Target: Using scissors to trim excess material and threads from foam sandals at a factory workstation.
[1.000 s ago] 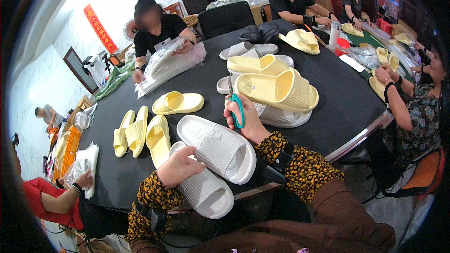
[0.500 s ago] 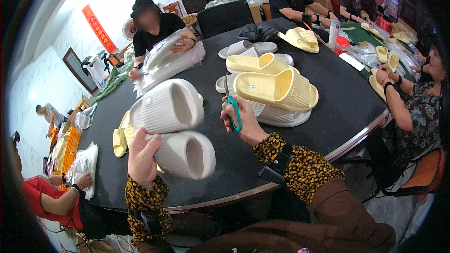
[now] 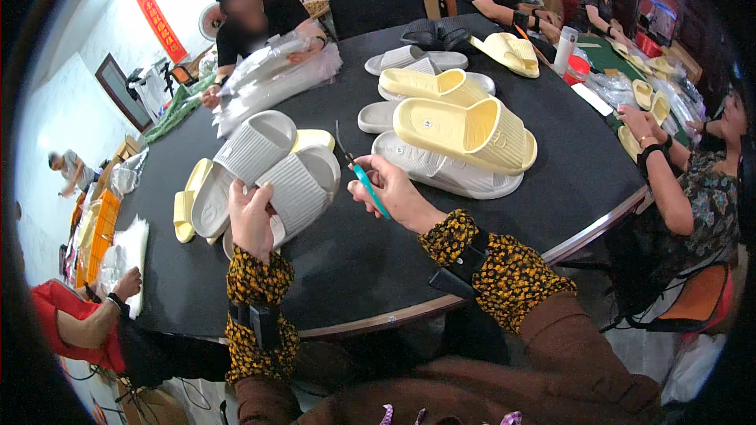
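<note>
A pair of light grey ribbed slippers is gripped by my left hand (image 3: 252, 216), its thumb pressed on top between them. One grey slipper (image 3: 250, 149) tilts up and left; the other grey slipper (image 3: 303, 189) lies to its right. My right hand (image 3: 403, 195) is closed round teal-handled scissors (image 3: 365, 189), whose dark thin blades point away, just right of the grey pair. Yellow slippers (image 3: 421, 122) rest over grey slippers (image 3: 488, 182) to the right of the scissors. Another yellow slipper (image 3: 185, 208) shows left of the held pair, and part of one peeks out behind it.
The dark round table (image 3: 378, 283) has a light edge strip. Farther back lie more grey slippers (image 3: 402, 59), black slippers (image 3: 437, 31) and a yellow pair (image 3: 508, 55). Across, a person handles clear plastic bags (image 3: 276, 86). Other people sit left and right. A white bottle (image 3: 565, 49) stands at the right.
My left hand has turned and lowered the grey pair, so the slippers now face up near the table. The scissors have moved left toward them and swung to point up-left.
</note>
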